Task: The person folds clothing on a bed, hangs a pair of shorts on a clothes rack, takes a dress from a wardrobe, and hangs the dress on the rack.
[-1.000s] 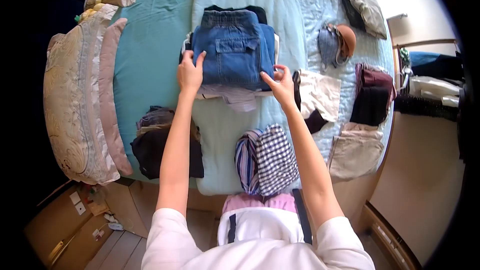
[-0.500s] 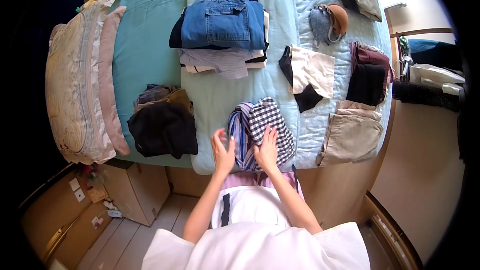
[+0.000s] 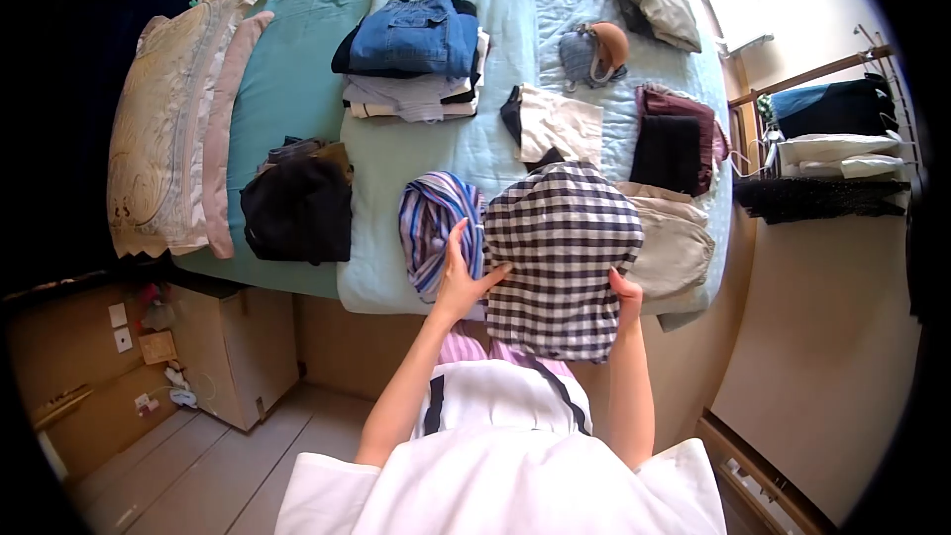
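A folded black-and-white checked cloth garment point(image 3: 563, 258) is lifted in front of me, over the near edge of the bed. My left hand point(image 3: 464, 277) grips its left side, thumb on the front. On its right side, my right hand point(image 3: 626, 297) pinches the edge, with the thumb showing and the other fingers mostly hidden behind. Just left of the checked garment lies a striped blue, white and red garment point(image 3: 428, 233), loosely folded on the bed. The checked cloth partly covers a beige folded garment point(image 3: 674, 253).
A stack with blue denim point(image 3: 411, 37) on top stands toward the back. Folded black clothes point(image 3: 297, 210) lie left. Farther right are a cream cloth point(image 3: 563, 124), a maroon and black pile point(image 3: 674, 149) and bras point(image 3: 594, 53). Clothes hang on a rack point(image 3: 832, 109).
The checked garment has been lifted off the bed beside the striped one and moved right, now held upright in both hands. The view has shifted to the right.
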The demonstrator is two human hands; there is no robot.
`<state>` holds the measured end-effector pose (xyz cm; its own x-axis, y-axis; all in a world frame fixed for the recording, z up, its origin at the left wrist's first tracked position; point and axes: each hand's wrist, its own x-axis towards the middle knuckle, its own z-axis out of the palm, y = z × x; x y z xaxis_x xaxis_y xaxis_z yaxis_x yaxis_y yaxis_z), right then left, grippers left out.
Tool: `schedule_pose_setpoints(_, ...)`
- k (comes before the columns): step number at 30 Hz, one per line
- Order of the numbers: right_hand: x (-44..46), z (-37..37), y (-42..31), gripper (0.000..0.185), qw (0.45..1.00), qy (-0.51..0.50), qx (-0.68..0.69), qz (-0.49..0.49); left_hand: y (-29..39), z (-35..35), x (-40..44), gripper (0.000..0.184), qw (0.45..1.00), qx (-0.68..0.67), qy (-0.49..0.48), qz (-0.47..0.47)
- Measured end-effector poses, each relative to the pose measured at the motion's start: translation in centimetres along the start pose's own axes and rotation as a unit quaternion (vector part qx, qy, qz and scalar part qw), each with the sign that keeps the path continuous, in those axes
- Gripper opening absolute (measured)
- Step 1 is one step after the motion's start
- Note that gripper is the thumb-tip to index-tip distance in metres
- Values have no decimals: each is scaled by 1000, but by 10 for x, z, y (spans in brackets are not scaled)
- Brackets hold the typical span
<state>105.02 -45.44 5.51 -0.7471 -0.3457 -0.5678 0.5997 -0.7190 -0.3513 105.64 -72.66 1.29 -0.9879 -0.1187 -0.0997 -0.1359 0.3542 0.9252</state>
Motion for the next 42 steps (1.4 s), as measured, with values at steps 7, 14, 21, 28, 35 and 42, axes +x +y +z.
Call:
schedule_pose_setpoints(7,-45,-14,-52,44,923,133,-327,-153,122,46,-33,71,847,-371,-164,-343)
schedule_pose_setpoints(14,-98,-8,-16,59,872,-27,-459,-170,108,129,-76,60,870,-424,-229,-104)
schedule_pose_setpoints(21,-110,-25,-28,47,990,11,-108,-84,148,83,-61,60,931,-334,-143,-34)
schedule_pose_setpoints(28,-109,-83,-60,26,964,55,-207,-161,144,-3,-41,39,991,-81,-78,67)
schedule_pose_setpoints(35,-94,-34,-77,72,665,219,-615,-364,195,-3,-44,22,985,12,-87,151)
schedule_pose_setpoints(42,-62,47,-49,71,589,-1,-658,-470,305,-5,-23,30,949,99,-111,278)
